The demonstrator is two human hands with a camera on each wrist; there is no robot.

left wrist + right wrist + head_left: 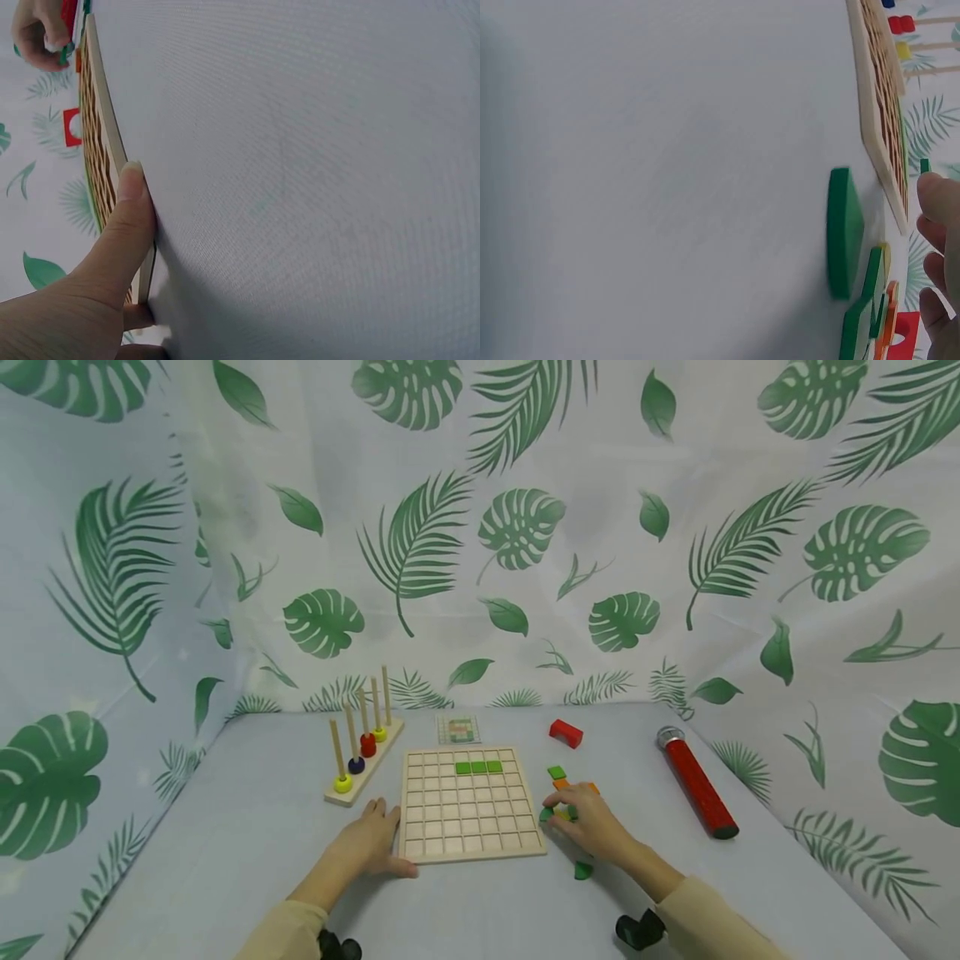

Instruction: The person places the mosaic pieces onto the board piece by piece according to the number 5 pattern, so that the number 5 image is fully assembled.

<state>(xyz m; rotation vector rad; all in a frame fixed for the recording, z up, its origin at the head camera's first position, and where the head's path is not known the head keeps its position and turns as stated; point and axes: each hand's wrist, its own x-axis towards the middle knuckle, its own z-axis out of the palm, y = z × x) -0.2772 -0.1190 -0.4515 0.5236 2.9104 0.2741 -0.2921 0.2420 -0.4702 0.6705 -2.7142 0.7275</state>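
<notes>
A square wooden grid board (468,814) lies on the table, with a row of green tiles (478,767) in one of its upper rows. My left hand (367,843) holds the board at its near left corner. Its thumb (129,199) presses along the front edge while the other fingers pass round the left side. On the right, my right hand (596,822) pinches a small green piece (925,165) between thumb and forefinger, over a loose group of green, yellow and orange pieces. The hand hides part of that group. Closer to me lies a dark green piece (582,870) with a curved edge.
Left of the board stands a wooden peg rack (363,768) with coloured beads. Behind the board lies a pattern card (458,729). A red arch block (566,733) and a green tile (556,772) sit to the right, and a red microphone-shaped tube (697,785) lies farther right.
</notes>
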